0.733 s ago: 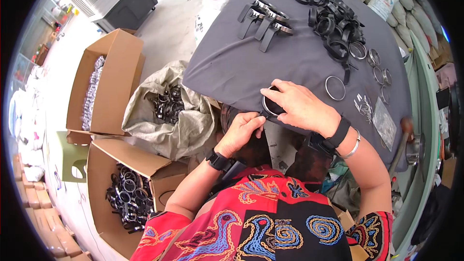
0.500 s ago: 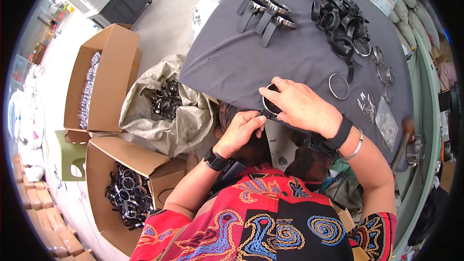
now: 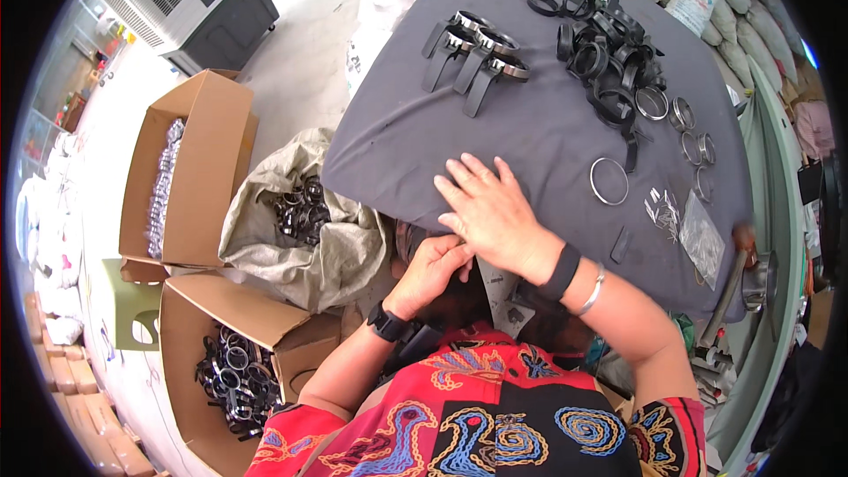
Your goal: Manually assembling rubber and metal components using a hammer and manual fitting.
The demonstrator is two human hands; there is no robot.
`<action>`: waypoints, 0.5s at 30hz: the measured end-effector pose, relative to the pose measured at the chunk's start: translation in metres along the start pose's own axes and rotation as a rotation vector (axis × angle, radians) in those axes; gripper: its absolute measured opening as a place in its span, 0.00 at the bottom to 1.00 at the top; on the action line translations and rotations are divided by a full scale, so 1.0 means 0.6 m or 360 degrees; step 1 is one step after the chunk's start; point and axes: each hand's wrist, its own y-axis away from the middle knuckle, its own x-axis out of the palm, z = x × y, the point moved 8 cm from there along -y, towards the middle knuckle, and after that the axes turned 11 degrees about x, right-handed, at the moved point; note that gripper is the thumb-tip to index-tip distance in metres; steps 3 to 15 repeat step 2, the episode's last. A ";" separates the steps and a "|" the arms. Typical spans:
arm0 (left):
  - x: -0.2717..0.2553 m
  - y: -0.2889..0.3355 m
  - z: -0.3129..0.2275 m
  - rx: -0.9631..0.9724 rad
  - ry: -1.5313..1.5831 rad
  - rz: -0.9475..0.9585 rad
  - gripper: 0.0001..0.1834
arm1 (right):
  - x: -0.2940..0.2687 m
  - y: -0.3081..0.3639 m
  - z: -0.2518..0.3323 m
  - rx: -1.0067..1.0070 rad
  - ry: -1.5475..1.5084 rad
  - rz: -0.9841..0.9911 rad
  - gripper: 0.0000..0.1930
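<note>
My right hand [image 3: 496, 223] lies over the near edge of the grey-covered table [image 3: 389, 146], fingers stretched out and spread. What is under its palm is hidden. Just to its left, my left hand [image 3: 433, 269] is closed in a pinch at the table edge; whatever its fingers hold cannot be made out. Farther back stand several metal rings with black handles [image 3: 477, 49]. A pile of black rings with straps or handles [image 3: 609, 57] lies at the back right. Right of my right hand is a loose metal ring [image 3: 609, 181], and a dark flat strip [image 3: 622, 245] lies nearer me.
Small metal pins [image 3: 662, 212] and a clear plastic bag [image 3: 702, 243] lie at the table's right. On the left are an open sack [image 3: 252, 212] and a cardboard box [image 3: 199, 362], both with black-and-metal parts, another box [image 3: 208, 168], and an air cooler [image 3: 177, 9].
My right hand has shifted left and flattened, its fingers spreading. The metal ring between my hands is no longer visible. The dark strip on the table now shows.
</note>
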 end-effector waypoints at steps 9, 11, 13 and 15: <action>-0.002 -0.003 0.009 -0.0018 0.0038 -0.0009 0.17 | 0.005 0.003 -0.008 0.0048 -0.0168 -0.0058 0.28; -0.002 -0.003 0.009 -0.0018 0.0038 -0.0009 0.17 | 0.005 0.003 -0.008 0.0048 -0.0168 -0.0058 0.28; -0.002 -0.003 0.009 -0.0018 0.0038 -0.0009 0.17 | 0.005 0.003 -0.008 0.0048 -0.0168 -0.0058 0.28; -0.002 -0.003 0.009 -0.0018 0.0038 -0.0009 0.17 | 0.005 0.003 -0.008 0.0048 -0.0168 -0.0058 0.28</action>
